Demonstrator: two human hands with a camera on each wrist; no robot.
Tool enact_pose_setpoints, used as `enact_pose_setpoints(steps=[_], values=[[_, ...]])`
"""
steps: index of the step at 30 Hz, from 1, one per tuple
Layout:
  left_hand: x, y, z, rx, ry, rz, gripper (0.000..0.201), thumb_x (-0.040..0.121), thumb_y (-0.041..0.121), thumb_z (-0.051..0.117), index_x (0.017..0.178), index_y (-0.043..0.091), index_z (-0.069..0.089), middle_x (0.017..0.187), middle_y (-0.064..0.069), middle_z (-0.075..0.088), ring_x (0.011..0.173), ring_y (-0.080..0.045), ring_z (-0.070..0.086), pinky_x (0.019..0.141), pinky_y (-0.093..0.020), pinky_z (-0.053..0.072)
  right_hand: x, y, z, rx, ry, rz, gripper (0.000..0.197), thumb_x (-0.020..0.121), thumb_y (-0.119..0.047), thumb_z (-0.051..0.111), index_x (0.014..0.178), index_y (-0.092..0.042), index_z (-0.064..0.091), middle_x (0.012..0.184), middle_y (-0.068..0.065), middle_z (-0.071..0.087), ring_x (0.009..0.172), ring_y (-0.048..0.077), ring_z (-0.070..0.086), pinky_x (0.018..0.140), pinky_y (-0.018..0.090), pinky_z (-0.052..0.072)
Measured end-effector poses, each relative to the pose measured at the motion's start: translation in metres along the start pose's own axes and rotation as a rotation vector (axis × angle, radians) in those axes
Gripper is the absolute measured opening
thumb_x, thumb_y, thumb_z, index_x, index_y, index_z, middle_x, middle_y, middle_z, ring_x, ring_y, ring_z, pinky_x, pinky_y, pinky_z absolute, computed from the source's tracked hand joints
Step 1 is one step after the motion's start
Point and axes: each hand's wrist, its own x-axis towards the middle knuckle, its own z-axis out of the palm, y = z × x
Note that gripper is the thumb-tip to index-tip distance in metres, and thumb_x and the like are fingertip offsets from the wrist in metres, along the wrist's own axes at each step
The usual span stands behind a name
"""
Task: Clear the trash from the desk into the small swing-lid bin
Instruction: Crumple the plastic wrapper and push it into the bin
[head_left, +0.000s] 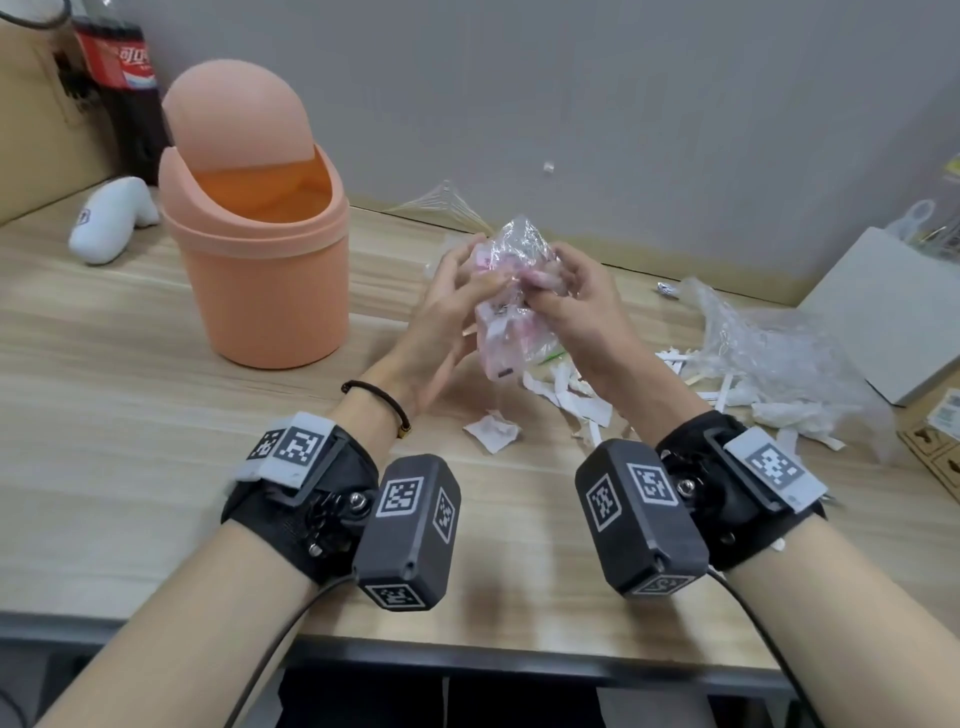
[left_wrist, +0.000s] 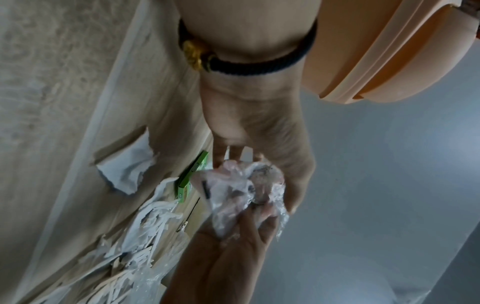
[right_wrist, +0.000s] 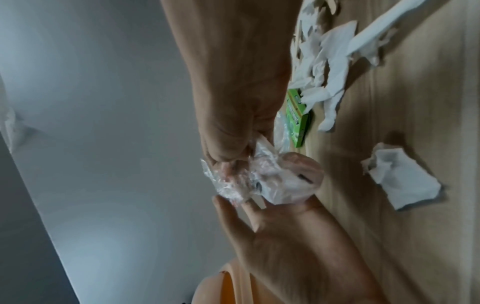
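Observation:
A crumpled clear plastic wrapper (head_left: 511, 296) with pink and white print is held above the desk between both hands. My left hand (head_left: 478, 275) cups it from the left, thumb along one side and fingers behind. My right hand (head_left: 540, 286) pinches its upper part from the right. The left wrist view shows the wrapper (left_wrist: 241, 195) below my left palm. In the right wrist view my right fingers (right_wrist: 228, 164) are curled into the wrapper (right_wrist: 272, 181). The peach swing-lid bin (head_left: 260, 291) stands to the left, its lid (head_left: 236, 109) tilted up over the mouth.
Torn paper strips (head_left: 582, 400), a crumpled tissue (head_left: 491, 428) and a heap of clear plastic (head_left: 769, 353) lie on the wooden desk (head_left: 156, 415). A small green box (right_wrist: 297, 119) sits under the hands. A cola bottle (head_left: 124, 78), white object (head_left: 114, 218) and white box (head_left: 893, 312) stand around.

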Motion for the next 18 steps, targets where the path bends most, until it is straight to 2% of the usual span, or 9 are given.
enact_pose_setpoints(steps=[2,5,6,9,11,13,15,16,18], values=[[-0.001,0.0,0.002,0.042,-0.022,-0.005,0.046,0.091,0.032,0.064,0.133,0.024,0.047,0.128,-0.004,0.063,0.113,-0.022,0.064,0.078,-0.036,0.054,0.002,-0.005,0.002,-0.045,-0.005,-0.038,0.025,0.089,0.011,0.054,0.094,-0.011,0.067,0.089,0.009,0.067,0.08,0.018,0.065,0.076,0.036,0.053],[-0.004,0.003,0.002,0.045,0.012,0.06,0.035,0.093,0.022,0.064,0.125,0.031,0.053,0.115,-0.003,0.068,0.105,-0.02,0.065,0.066,-0.032,0.053,0.003,-0.01,0.006,-0.124,-0.007,-0.066,0.027,0.086,0.012,0.055,0.08,-0.012,0.068,0.072,-0.004,0.067,0.065,0.006,0.062,0.063,0.021,0.051],[-0.004,0.004,0.001,0.048,0.029,0.085,0.033,0.092,0.017,0.064,0.119,0.034,0.055,0.109,-0.002,0.068,0.102,-0.019,0.065,0.065,-0.03,0.053,0.002,-0.01,0.007,-0.128,-0.01,-0.059,0.027,0.085,0.011,0.056,0.076,-0.012,0.067,0.068,-0.005,0.066,0.063,0.006,0.061,0.061,0.02,0.049],[-0.003,0.004,-0.002,0.084,0.044,0.149,0.029,0.092,0.007,0.063,0.112,0.028,0.058,0.104,-0.003,0.065,0.095,-0.018,0.065,0.066,-0.03,0.054,0.002,-0.007,0.005,-0.024,-0.049,0.006,0.023,0.073,-0.001,0.048,0.074,-0.012,0.068,0.074,0.005,0.067,0.074,0.02,0.061,0.073,0.031,0.047],[-0.002,0.003,-0.003,0.097,0.072,0.174,0.028,0.089,0.004,0.064,0.103,0.029,0.063,0.106,-0.005,0.064,0.096,-0.022,0.065,0.072,-0.037,0.053,0.0,-0.006,0.002,0.083,-0.067,0.066,0.027,0.073,-0.017,0.044,0.081,-0.011,0.07,0.083,0.009,0.068,0.083,0.023,0.06,0.078,0.034,0.045],[0.001,0.002,-0.004,0.125,0.144,0.198,0.037,0.084,-0.007,0.06,0.084,0.029,0.066,0.103,-0.002,0.067,0.094,-0.026,0.066,0.072,-0.041,0.053,-0.001,-0.004,0.001,0.101,-0.021,0.096,0.031,0.085,-0.033,0.047,0.1,-0.012,0.064,0.097,0.003,0.065,0.089,0.019,0.06,0.082,0.033,0.045],[0.003,0.0,-0.006,0.134,0.202,0.202,0.05,0.078,-0.019,0.051,0.065,0.027,0.065,0.09,-0.001,0.07,0.077,-0.022,0.066,0.062,-0.032,0.051,-0.001,0.001,0.002,0.096,-0.015,0.164,0.04,0.095,-0.045,0.052,0.122,-0.016,0.048,0.109,-0.001,0.061,0.095,0.016,0.062,0.085,0.036,0.05],[0.003,0.0,-0.006,0.145,0.206,0.205,0.053,0.076,-0.022,0.049,0.059,0.026,0.063,0.084,-0.001,0.07,0.069,-0.018,0.065,0.058,-0.029,0.05,-0.001,0.003,0.003,0.081,-0.059,0.206,0.047,0.095,-0.047,0.053,0.13,-0.018,0.042,0.112,-0.002,0.061,0.097,0.017,0.064,0.085,0.037,0.052],[0.004,-0.002,-0.006,0.182,0.205,0.21,0.055,0.073,-0.024,0.048,0.053,0.025,0.06,0.083,-0.002,0.071,0.065,-0.015,0.066,0.057,-0.026,0.049,-0.003,0.004,0.006,0.035,-0.167,0.241,0.056,0.092,-0.047,0.059,0.138,-0.02,0.041,0.11,-0.001,0.066,0.095,0.019,0.069,0.086,0.037,0.056]])
